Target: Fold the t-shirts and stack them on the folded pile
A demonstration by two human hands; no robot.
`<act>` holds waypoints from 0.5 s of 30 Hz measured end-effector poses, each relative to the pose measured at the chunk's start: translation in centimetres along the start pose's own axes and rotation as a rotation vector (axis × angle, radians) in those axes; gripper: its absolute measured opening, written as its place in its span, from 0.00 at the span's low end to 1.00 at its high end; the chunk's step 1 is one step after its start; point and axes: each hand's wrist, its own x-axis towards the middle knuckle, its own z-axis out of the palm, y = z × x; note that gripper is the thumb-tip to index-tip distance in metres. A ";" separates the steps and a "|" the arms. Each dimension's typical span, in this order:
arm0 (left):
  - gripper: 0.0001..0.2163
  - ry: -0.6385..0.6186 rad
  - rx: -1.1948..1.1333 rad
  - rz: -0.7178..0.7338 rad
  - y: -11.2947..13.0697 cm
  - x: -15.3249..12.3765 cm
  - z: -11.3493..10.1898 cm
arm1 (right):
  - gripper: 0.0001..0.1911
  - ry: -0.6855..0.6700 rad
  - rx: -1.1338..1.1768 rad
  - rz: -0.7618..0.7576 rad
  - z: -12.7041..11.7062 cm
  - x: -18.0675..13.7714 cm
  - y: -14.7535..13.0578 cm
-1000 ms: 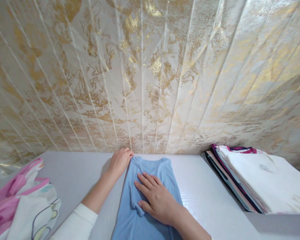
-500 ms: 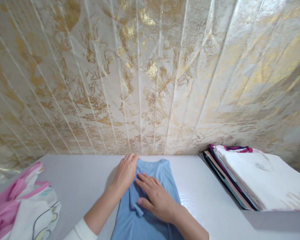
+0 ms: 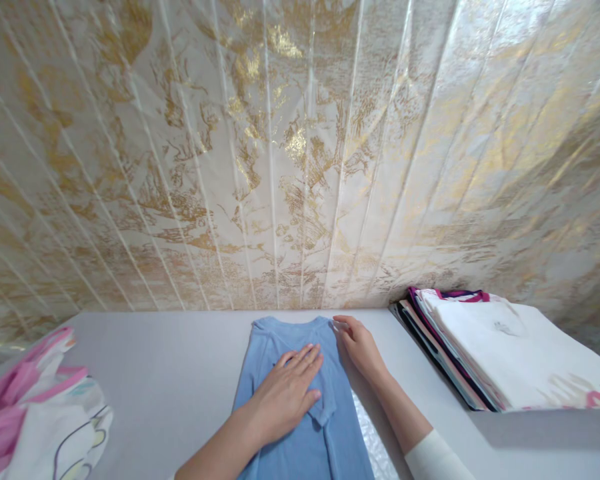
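Observation:
A light blue shirt point(image 3: 269, 341) lies partly folded on the white table point(image 3: 170, 373), collar toward the wall. My left hand point(image 3: 285, 395) rests flat on its middle, fingers stretched out and holding a folded-in sleeve down. My right hand point(image 3: 363, 347) sits at the shirt's upper right edge near the shoulder. Its fingers are curled and pinch the fabric there.
A stack of folded clothes point(image 3: 505, 347), white on top, sits at the right against the wall. A loose pile of pink and white garments point(image 3: 35, 413) lies at the left edge. A shiny gold-and-white sheet point(image 3: 300, 153) covers the wall behind the table.
The hands have swapped roles. My left hand left the upper left corner and now lies flat on the shirt; my right hand lifted off the middle and went to the upper right edge.

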 end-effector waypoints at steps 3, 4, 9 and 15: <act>0.26 0.011 0.002 0.005 -0.1 -0.1 0.2 | 0.19 -0.003 -0.045 -0.021 0.5 0.6 0.2; 0.26 0.006 0.005 0.002 -0.1 -0.1 0.2 | 0.18 -0.006 -0.062 -0.026 0.7 0.9 0.2; 0.28 -0.014 0.024 -0.013 0.1 -0.1 0.1 | 0.11 -0.010 -0.155 0.006 1.3 2.8 0.3; 0.26 -0.004 0.011 0.040 0.7 1.1 -0.1 | 0.14 -0.065 -0.120 0.075 1.8 4.5 0.3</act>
